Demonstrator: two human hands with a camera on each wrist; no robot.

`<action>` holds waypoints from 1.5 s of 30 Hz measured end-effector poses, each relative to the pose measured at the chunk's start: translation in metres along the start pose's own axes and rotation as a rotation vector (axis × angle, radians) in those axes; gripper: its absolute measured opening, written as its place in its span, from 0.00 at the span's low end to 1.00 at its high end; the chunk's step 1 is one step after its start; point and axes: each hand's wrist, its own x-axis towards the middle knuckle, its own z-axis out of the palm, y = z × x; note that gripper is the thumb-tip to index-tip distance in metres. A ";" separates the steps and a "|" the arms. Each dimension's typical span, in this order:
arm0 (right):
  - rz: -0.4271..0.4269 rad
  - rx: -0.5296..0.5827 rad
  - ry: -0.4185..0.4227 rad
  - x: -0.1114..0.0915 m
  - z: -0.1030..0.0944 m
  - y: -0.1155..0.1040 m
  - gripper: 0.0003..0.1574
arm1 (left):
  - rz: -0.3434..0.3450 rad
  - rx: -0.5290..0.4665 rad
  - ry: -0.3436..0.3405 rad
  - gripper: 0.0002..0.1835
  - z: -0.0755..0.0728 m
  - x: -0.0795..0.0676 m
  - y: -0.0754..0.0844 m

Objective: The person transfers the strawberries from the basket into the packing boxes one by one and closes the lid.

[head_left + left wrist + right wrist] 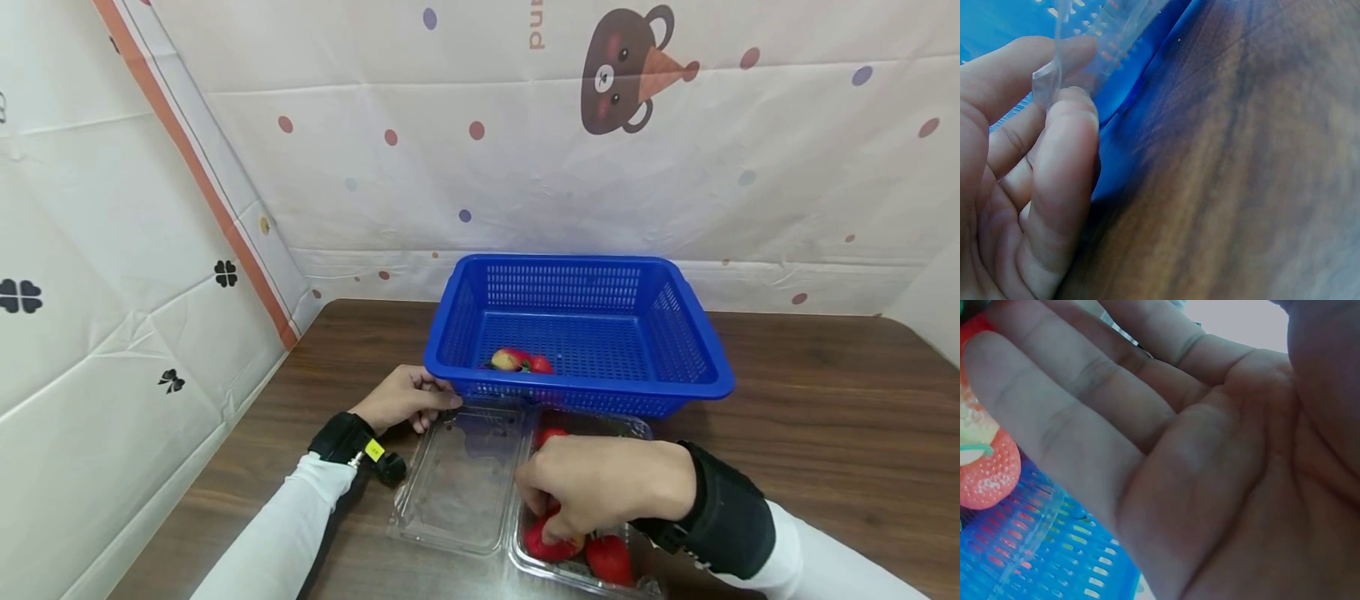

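Note:
A clear plastic clamshell box (555,577) lies on the table with its lid (468,483) folded out to the left. At the lid's far left corner, my left hand (408,398) pinches the clear edge between thumb and fingers; the left wrist view shows the plastic tab (1047,81) in that pinch. My right hand (600,483) reaches down into the box, its fingers gripping a red strawberry (543,546) near the front. Beside it sits another strawberry (611,560), and a further strawberry (551,435) shows at the back, partly hidden by the hand.
Directly behind the box stands a blue perforated basket (581,387), its front rim close to the lid and left hand. Inside, near its front left, lie a pale-red strawberry (510,359) and a redder one (540,364). A printed cloth (375,192) hangs behind the wooden table (810,400).

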 end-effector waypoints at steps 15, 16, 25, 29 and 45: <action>-0.013 -0.065 0.086 -0.007 -0.015 -0.004 0.11 | -0.003 0.017 0.006 0.15 0.001 -0.001 0.000; -0.015 -0.062 0.096 -0.008 -0.017 -0.004 0.11 | -0.004 0.017 0.006 0.15 0.001 -0.001 0.000; -0.038 -0.008 0.254 -0.022 -0.040 -0.004 0.13 | 0.005 0.013 -0.002 0.14 0.000 -0.001 -0.001; -0.043 -0.025 0.331 -0.024 -0.046 -0.001 0.12 | 0.006 0.010 0.001 0.15 0.001 -0.001 -0.001; -0.011 -0.180 0.528 -0.017 -0.057 0.020 0.17 | -0.005 -0.014 -0.003 0.13 0.002 -0.002 0.001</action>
